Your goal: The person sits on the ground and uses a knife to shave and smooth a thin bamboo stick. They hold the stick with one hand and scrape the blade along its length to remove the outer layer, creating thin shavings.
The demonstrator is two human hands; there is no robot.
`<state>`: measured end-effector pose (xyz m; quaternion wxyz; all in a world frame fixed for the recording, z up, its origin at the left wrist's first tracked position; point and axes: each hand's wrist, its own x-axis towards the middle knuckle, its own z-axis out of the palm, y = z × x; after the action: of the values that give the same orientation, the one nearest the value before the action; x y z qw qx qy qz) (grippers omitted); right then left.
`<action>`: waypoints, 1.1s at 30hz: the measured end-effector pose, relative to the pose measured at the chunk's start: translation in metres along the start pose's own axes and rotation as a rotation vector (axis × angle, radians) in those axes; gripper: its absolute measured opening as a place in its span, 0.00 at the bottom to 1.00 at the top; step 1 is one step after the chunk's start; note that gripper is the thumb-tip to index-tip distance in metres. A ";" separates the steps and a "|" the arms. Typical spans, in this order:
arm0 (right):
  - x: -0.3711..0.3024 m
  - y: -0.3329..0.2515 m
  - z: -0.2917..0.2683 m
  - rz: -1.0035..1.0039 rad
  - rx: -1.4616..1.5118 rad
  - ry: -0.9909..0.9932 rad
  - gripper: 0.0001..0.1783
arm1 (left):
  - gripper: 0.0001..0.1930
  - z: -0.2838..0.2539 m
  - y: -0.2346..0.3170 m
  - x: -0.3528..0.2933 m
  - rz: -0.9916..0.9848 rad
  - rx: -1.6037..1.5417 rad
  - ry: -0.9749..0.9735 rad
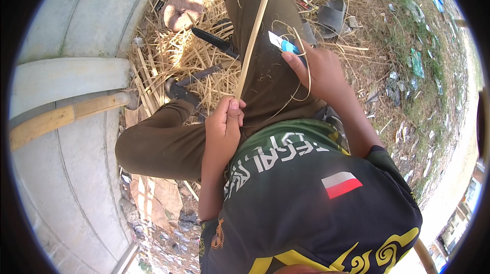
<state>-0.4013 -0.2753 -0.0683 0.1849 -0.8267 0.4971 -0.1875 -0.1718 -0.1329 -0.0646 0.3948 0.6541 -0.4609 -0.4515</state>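
Note:
My left hand is closed round the lower end of a long, pale bamboo strip. The strip slants up and away over my raised knee. In my right hand is a blue cutter knife, its blade pointing up and left, a little apart from the strip. A thin curled shaving loops round the knife and hangs below my right hand. Small fibres cling to my brown trousers. My right fingers partly hide the knife's handle.
Bamboo shavings cover the ground at the far left, with a dark blade, another long tool and a rounded stone-like lump among them. A grey sandal lies far right. A pale panelled wall with a bamboo pole borders my left.

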 end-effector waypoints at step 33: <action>0.004 -0.010 0.007 0.199 0.277 0.076 0.29 | 0.17 -0.053 -0.007 -0.075 -0.281 -0.095 0.030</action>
<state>-0.3884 -0.2735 -0.0686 0.2958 -0.7322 0.5526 -0.2664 -0.1317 -0.0541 -0.0392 0.3649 0.6995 -0.3369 -0.5139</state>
